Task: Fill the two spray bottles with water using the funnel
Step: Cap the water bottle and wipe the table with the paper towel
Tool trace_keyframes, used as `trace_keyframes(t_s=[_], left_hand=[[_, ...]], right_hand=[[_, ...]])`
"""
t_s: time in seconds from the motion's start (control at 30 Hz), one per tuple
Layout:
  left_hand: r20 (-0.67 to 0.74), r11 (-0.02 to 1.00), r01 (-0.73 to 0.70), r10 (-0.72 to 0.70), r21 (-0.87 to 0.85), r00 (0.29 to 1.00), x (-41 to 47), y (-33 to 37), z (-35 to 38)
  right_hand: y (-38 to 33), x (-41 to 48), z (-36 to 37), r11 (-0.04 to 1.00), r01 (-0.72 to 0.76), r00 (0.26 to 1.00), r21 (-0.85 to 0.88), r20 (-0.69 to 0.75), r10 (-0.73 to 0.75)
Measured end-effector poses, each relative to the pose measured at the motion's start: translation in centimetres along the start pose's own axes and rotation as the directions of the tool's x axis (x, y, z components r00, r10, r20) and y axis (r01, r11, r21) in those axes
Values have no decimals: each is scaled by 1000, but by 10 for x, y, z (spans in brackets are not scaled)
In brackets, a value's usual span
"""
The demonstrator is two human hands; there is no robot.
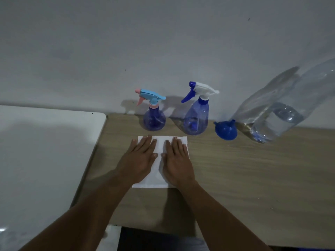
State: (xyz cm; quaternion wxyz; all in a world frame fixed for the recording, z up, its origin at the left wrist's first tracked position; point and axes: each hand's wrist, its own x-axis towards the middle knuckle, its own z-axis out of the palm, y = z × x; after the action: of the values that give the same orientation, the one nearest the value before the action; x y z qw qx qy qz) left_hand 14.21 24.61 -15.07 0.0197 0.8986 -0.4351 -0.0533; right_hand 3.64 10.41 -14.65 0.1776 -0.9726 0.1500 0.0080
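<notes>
Two blue see-through spray bottles stand by the wall: a small round one (154, 120) with a light blue and pink trigger head, and to its right a taller one (196, 118) with a white and blue head. A blue funnel (226, 130) lies mouth-down right of them. A large clear water bottle (277, 113), partly filled, stands at the far right. My left hand (139, 158) and my right hand (176, 160) lie flat, palms down, side by side on a white paper towel (160, 145) in front of the spray bottles. Neither hand holds anything.
The wooden table (253, 178) runs right and toward me. A white table (45, 151) adjoins it on the left. A grey wall (163, 51) stands directly behind the bottles. A dark gap shows below the table's near edge.
</notes>
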Motion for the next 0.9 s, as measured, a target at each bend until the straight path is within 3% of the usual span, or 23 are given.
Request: trace_keyframes(t_s=[0.3, 0.6, 0.9], left_hand=[[79, 998, -37, 33, 43, 996, 11, 56, -4], [102, 993, -116, 112, 31, 988, 51, 196, 4], [95, 995, -99, 96, 22, 991, 90, 340, 12]], right_hand=[[50, -24, -21, 999, -21, 999, -30, 25, 21], [175, -87, -65, 992, -117, 993, -43, 30, 119], [302, -128, -110, 989, -135, 990, -64, 41, 137]])
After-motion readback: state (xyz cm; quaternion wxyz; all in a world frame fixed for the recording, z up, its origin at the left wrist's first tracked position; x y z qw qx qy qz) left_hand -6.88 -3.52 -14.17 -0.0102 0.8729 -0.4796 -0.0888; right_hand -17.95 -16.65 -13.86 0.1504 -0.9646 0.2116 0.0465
